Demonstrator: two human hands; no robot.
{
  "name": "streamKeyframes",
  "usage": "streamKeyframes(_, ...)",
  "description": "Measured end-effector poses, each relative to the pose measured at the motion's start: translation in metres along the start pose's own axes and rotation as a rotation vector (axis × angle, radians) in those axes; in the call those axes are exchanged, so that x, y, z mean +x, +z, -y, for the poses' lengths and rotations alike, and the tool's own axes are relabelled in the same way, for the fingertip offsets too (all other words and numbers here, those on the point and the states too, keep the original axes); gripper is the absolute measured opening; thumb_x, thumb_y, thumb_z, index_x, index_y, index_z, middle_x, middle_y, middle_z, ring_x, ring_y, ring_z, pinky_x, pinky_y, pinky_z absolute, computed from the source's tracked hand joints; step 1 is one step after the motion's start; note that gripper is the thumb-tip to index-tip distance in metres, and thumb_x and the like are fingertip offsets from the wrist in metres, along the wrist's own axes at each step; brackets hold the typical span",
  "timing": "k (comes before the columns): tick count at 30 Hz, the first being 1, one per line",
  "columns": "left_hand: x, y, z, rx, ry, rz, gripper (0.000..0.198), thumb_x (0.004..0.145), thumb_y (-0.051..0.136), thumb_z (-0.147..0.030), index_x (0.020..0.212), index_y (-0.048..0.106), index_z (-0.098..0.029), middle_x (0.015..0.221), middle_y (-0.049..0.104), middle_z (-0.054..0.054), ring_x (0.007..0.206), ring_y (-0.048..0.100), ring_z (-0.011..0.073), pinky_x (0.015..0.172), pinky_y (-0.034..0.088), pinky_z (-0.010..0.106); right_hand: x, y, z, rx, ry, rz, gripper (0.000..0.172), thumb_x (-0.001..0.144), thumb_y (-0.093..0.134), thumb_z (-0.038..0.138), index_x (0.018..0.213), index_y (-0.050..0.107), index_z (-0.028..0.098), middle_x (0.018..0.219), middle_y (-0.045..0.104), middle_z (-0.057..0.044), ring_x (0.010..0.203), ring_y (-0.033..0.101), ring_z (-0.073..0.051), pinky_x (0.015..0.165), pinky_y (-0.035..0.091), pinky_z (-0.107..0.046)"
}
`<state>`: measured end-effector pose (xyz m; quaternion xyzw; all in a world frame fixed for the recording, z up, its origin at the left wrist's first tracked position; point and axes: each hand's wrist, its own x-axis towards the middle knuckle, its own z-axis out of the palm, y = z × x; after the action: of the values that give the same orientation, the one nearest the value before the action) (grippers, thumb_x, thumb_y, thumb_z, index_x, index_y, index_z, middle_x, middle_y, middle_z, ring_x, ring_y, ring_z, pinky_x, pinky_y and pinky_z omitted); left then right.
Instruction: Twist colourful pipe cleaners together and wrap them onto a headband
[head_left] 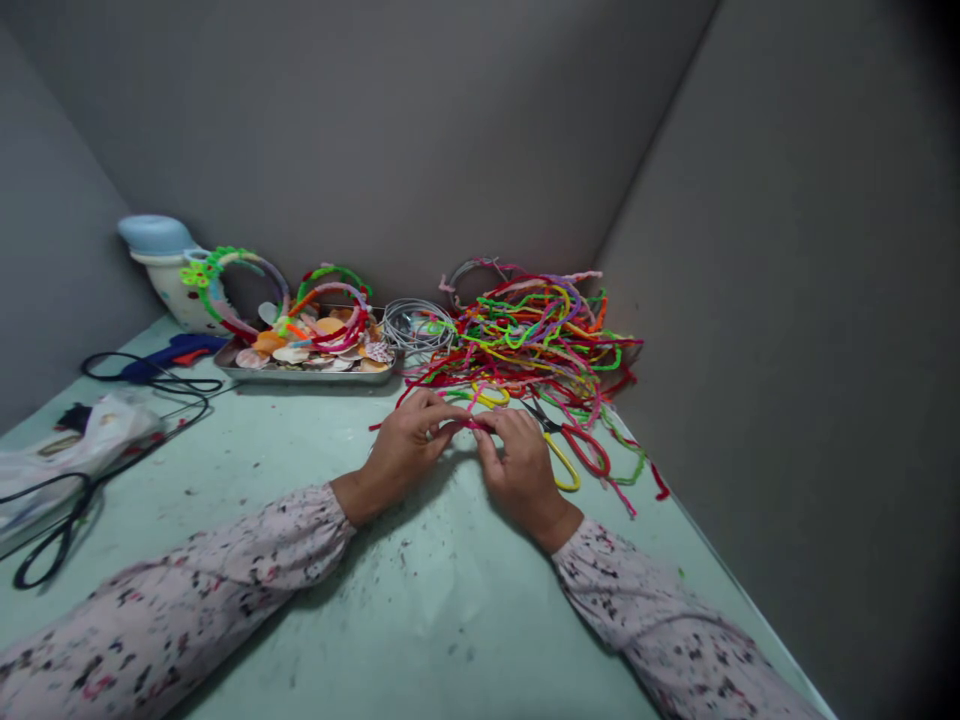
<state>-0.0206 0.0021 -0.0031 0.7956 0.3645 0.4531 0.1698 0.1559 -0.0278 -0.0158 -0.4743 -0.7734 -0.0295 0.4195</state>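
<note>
My left hand (411,440) and my right hand (521,462) meet over the middle of the table, fingertips nearly touching. Both are closed in a pinch on a thin pink pipe cleaner (472,424), of which only a short piece shows between the fingers. Just right of my right hand lie scissors with red and yellow handles (589,450), blades partly apart. Behind my hands spreads a tangled heap of colourful pipe cleaners (532,330); a few strands reach forward around the scissors.
A metal tray (307,376) holds shells and several fuzzy wrapped hoops (247,262). Beside it sits a coil of grey wire (418,326). At the left are a bottle with a blue lid (156,236), a dark blue tool (169,355), a black cable (90,482) and a plastic bag (112,430). Grey walls enclose the table.
</note>
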Motion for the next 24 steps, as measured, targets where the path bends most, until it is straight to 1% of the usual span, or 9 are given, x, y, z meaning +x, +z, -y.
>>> streamKeyframes(4, 0.0002, 0.0, 0.0035, 0.052, 0.029, 0.005, 0.018, 0.085, 0.062, -0.019, 0.1, 0.071, -0.022, 0.087, 0.059, 0.004, 0.082, 0.056, 0.0136, 0.071, 0.045, 0.026, 0.0002, -0.0007, 0.0005, -0.007, 0.023, -0.005, 0.014, 0.091, 0.051, 0.023, 0.101, 0.059, 0.018, 0.097, 0.064, -0.007, 0.095, 0.054, -0.023, 0.085, 0.041, -0.038)
streamKeyframes(10, 0.0007, -0.0007, 0.0057, 0.108, 0.066, -0.005, 0.016, 0.086, 0.062, -0.023, 0.1, 0.071, -0.022, 0.087, 0.06, 0.004, 0.08, 0.057, 0.0126, 0.068, 0.046, 0.024, 0.0011, -0.0012, 0.0007, -0.038, 0.029, -0.004, 0.012, 0.091, 0.05, 0.023, 0.097, 0.059, 0.019, 0.095, 0.064, -0.007, 0.094, 0.053, -0.022, 0.084, 0.04, -0.038)
streamKeyframes(17, 0.0017, -0.0022, 0.0025, 0.148, 0.045, 0.023, 0.017, 0.088, 0.059, -0.025, 0.1, 0.07, -0.021, 0.086, 0.06, 0.004, 0.079, 0.058, 0.0126, 0.068, 0.047, 0.023, 0.0026, -0.0024, 0.001, -0.071, 0.016, 0.007, 0.012, 0.093, 0.048, 0.024, 0.096, 0.059, 0.018, 0.094, 0.063, -0.007, 0.093, 0.052, -0.022, 0.083, 0.04, -0.037)
streamKeyframes(24, 0.0036, -0.001, 0.0034, 0.166, 0.028, 0.055, 0.015, 0.088, 0.058, -0.022, 0.097, 0.07, -0.02, 0.086, 0.061, 0.004, 0.079, 0.059, 0.0142, 0.069, 0.048, 0.025, 0.0025, -0.0015, -0.0012, -0.106, -0.02, -0.012, 0.013, 0.094, 0.047, 0.024, 0.095, 0.058, 0.019, 0.094, 0.063, -0.007, 0.093, 0.052, -0.023, 0.082, 0.039, -0.038)
